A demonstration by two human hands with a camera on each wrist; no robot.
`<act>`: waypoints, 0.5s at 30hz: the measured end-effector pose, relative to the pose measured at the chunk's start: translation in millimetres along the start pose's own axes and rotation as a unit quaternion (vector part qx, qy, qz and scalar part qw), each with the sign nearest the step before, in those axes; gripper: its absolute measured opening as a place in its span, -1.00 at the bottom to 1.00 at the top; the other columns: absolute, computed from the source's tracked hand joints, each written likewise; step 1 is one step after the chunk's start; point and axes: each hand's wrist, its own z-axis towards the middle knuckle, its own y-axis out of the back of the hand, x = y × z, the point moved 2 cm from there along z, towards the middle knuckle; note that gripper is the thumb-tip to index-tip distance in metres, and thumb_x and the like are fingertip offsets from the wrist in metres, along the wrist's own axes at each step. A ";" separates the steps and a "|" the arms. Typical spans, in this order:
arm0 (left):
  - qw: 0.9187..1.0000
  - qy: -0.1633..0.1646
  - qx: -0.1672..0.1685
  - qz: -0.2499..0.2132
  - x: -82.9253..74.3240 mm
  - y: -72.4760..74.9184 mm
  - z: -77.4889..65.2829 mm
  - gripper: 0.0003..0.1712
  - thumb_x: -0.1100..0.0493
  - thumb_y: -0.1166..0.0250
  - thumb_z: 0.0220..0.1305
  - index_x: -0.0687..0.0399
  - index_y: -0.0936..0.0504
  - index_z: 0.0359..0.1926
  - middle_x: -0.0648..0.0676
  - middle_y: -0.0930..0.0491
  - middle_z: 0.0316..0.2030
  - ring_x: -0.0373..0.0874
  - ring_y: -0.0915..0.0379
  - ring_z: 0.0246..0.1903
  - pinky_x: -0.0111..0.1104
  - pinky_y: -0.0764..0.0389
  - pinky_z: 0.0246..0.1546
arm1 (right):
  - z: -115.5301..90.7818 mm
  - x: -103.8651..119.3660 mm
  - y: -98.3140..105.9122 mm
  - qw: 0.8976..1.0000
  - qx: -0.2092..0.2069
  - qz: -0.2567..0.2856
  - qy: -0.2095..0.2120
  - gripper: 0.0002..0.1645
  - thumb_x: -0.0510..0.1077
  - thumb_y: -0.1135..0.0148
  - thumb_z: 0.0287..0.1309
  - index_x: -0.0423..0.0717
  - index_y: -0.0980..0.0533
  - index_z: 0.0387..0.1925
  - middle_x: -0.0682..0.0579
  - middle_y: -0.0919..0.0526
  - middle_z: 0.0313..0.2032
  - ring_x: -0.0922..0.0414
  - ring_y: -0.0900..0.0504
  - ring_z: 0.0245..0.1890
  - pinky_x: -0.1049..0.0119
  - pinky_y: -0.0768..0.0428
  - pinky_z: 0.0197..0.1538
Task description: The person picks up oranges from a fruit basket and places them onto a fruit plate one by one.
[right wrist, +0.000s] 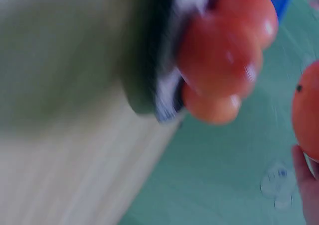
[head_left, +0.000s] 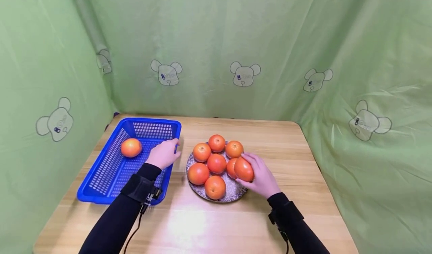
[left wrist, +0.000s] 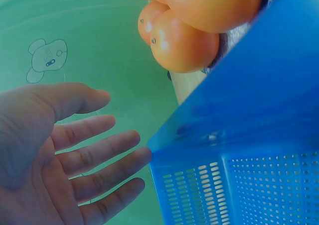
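Note:
My right hand (head_left: 262, 176) grips an orange (head_left: 244, 169) at the right side of a round patterned plate (head_left: 233, 194). Several more oranges (head_left: 216, 163) sit grouped on that plate. In the right wrist view, the held orange (right wrist: 307, 110) shows at the right edge with fingers (right wrist: 305, 180) below it. Over the right rim of a blue plastic basket (head_left: 101, 200) is my left hand (head_left: 164, 154), holding nothing. Its fingers (left wrist: 107, 148) are spread and fairly straight in the left wrist view. A single orange (head_left: 131, 148) lies inside the basket, towards its left wall.
The basket and the plate stand side by side on a wooden table (head_left: 270, 227). Green curtains (head_left: 209, 29) with bear-face prints enclose the back and both sides. A cable (head_left: 135, 231) hangs from the left wrist strap.

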 end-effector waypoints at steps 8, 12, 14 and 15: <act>1.000 -0.001 0.004 -0.010 -3.9 1.4 -2.3 -0.63 0.19 -0.38 0.31 0.25 -0.64 0.08 0.13 -0.66 -0.29 0.09 -0.63 -0.30 0.04 -0.66 -0.25 | -17.6 -4.0 -39.1 0.992 0.023 -0.040 0.121 0.12 0.01 -0.79 -0.32 -0.21 -0.46 0.33 -0.26 -0.54 0.25 -0.25 -0.59 0.19 -0.30 -0.60 0.16; 1.000 -0.003 0.008 -0.012 -4.2 1.5 -3.4 -0.63 0.17 -0.36 0.33 0.24 -0.64 0.09 0.15 -0.69 -0.24 0.10 -0.65 -0.27 0.04 -0.67 -0.23 | -23.5 -12.1 -51.0 0.987 0.040 -0.051 0.145 0.09 0.06 -0.78 -0.28 -0.20 -0.47 0.31 -0.24 -0.55 0.23 -0.22 -0.56 0.23 -0.34 -0.56 0.21; 1.000 -0.008 0.007 -0.011 -4.6 1.3 -3.8 -0.63 0.17 -0.36 0.33 0.24 -0.64 0.09 0.13 -0.67 -0.27 0.08 -0.64 -0.29 0.04 -0.67 -0.24 | -25.9 -16.2 -54.9 0.986 0.049 -0.058 0.152 0.05 0.08 -0.75 -0.25 -0.18 -0.48 0.30 -0.22 -0.55 0.23 -0.20 -0.55 0.25 -0.32 -0.53 0.25; 1.000 -0.010 0.006 -0.011 -4.8 0.9 -3.8 -0.64 0.16 -0.36 0.33 0.24 -0.64 0.09 0.11 -0.66 -0.29 0.08 -0.63 -0.31 0.03 -0.67 -0.25 | -27.0 -18.3 -56.6 0.984 0.054 -0.063 0.155 0.04 0.09 -0.74 -0.24 -0.18 -0.49 0.29 -0.21 -0.56 0.23 -0.19 -0.55 0.25 -0.30 -0.51 0.28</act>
